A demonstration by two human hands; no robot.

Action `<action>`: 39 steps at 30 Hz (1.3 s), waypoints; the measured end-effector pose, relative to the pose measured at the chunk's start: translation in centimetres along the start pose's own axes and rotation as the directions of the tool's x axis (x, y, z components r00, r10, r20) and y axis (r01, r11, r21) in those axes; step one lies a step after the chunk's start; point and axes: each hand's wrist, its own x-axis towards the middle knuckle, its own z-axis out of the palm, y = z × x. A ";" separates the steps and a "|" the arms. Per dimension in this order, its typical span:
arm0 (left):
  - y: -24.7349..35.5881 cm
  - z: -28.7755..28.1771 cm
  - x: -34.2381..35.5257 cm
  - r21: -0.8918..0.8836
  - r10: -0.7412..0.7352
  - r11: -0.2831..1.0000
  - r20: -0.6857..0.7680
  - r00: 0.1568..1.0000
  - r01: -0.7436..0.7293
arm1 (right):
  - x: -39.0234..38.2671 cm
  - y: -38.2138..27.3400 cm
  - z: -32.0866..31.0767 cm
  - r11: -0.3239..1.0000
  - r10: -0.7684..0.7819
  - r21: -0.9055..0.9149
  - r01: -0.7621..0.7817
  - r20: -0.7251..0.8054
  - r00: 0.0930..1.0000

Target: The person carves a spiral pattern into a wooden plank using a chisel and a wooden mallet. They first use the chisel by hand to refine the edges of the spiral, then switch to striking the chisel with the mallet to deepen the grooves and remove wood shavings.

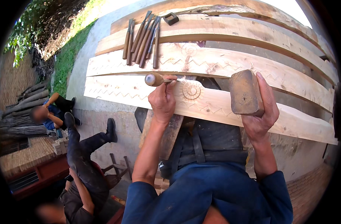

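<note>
The left hand [163, 99] is wrapped around a wooden-handled chisel [155, 79], its tip laid toward the carved spiral [191, 90] on the nearest plank [122, 89]. The right hand [262, 112] clasps a wooden mallet [246, 92], raised beside it. Spare chisels [142, 39] lie farther back, within reach.

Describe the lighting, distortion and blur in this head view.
Head view: hard sunlight on the carved plank, sky blown out top right; fisheye bends the plank edges and blackens the rim; left hand and right hand with the wooden mallet are sharp; people lower left look soft.
</note>
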 end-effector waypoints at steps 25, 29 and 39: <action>-0.6 0.4 -0.2 0.071 0.217 0.974 -0.006 0.976 -0.216 | 0.4 0.1 0.4 1.000 0.014 0.028 -0.015 0.009 1.000; -0.5 0.0 -0.3 0.139 0.238 0.961 0.029 0.971 -0.240 | 0.5 0.0 0.5 1.000 0.013 0.018 -0.013 0.014 1.000; 1.1 -0.3 0.8 0.169 0.332 0.919 0.150 0.931 -0.355 | 0.4 0.0 0.4 1.000 0.006 0.023 -0.006 0.002 1.000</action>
